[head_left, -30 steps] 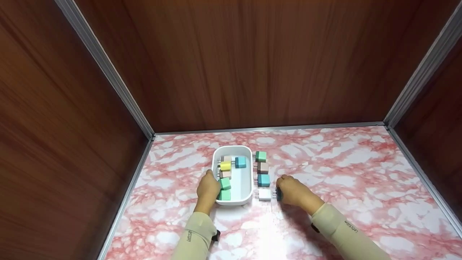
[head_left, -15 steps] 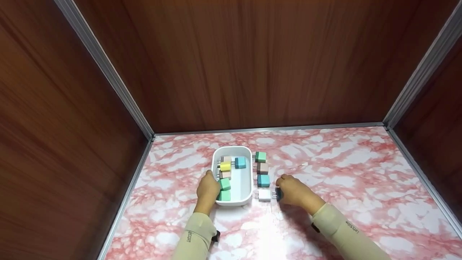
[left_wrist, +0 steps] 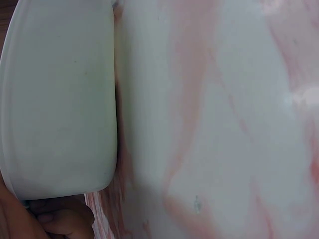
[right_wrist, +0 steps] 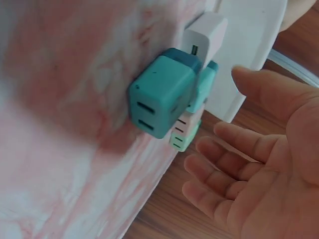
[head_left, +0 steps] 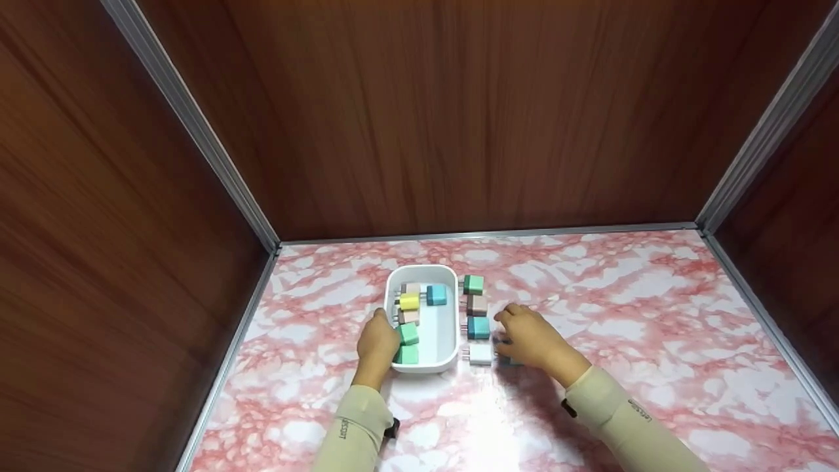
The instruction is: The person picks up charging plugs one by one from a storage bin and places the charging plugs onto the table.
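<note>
In the head view, my left hand [head_left: 379, 341] holds the left side of a white plastic bin [head_left: 426, 368]; the left wrist view shows curled fingers [left_wrist: 65, 219] against its end. My right hand [head_left: 534, 337] hovers with fingers spread beside a teal plug-in charger [right_wrist: 162, 92], apart from it in the right wrist view. From the head, that charger is mostly hidden under the hand. Left of it lies a white charger [head_left: 480, 354]. Behind that, a blue charger [head_left: 478, 328], a brownish-pink one [head_left: 477, 305] and a green one [head_left: 473, 284] form a column along the bin.
Inside the bin, a yellow charger [head_left: 409, 301], a pink one [head_left: 409, 318] and green ones [head_left: 409, 334] line the left side, with a blue charger [head_left: 437, 295] to their right. Wood-grain panels [head_left: 426, 118] enclose the marbled red-and-white table [head_left: 629, 314].
My right hand has let go of the teal charger, its fingers spreading and rising slightly away. The charger stays on the table. My left hand and the bin have not moved.
</note>
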The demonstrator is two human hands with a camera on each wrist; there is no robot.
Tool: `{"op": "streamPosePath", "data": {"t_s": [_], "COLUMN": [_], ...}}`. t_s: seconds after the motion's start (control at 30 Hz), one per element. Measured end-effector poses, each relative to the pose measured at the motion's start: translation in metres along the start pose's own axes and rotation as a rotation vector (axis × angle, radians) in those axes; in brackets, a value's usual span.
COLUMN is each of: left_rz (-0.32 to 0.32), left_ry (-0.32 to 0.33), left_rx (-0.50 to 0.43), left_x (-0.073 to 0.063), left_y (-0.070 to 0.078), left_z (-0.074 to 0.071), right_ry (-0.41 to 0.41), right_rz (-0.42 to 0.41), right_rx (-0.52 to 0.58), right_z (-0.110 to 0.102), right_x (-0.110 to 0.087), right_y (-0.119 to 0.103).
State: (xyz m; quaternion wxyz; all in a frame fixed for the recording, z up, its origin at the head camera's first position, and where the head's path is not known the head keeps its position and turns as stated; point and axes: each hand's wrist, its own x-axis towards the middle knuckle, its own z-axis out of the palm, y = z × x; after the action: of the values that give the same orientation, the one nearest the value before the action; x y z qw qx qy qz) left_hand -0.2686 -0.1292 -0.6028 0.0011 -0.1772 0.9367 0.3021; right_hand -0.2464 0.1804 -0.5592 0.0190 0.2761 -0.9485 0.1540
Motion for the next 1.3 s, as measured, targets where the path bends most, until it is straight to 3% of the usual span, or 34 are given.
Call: {"op": "streamPosePath", "data": {"t_s": [0.23,0.53,0.73,1.0,1.3], "left_rz": [-0.008,-0.006,0.014,0.025,0.032], "left_ry": [0.006,0.008,0.020,0.038,0.041], "left_rx": [0.007,0.002,-0.007,-0.001,-0.015], "left_x": [0.000,-0.001,-0.002,-0.003,-0.003], "left_y": [0.001,0.002,0.001,0.000,-0.001], "left_z": [-0.001,-0.002,-0.003,-0.003,-0.002], "right_ry": [0.100,0.124,0.148,0.128,0.075], "right_rz": [-0.014,-0.014,-0.078,-0.169,-0.182], "right_rx": [0.035,0.115,0.133,0.111,0.144], "right_z": [-0.004,-0.005,0.004,0.019,0.034], "right_x": [0.011,0.027,0.037,0.046,0.056], "right_y": [-0.013,-0.039,-0.058,-0.080,-0.095]}}
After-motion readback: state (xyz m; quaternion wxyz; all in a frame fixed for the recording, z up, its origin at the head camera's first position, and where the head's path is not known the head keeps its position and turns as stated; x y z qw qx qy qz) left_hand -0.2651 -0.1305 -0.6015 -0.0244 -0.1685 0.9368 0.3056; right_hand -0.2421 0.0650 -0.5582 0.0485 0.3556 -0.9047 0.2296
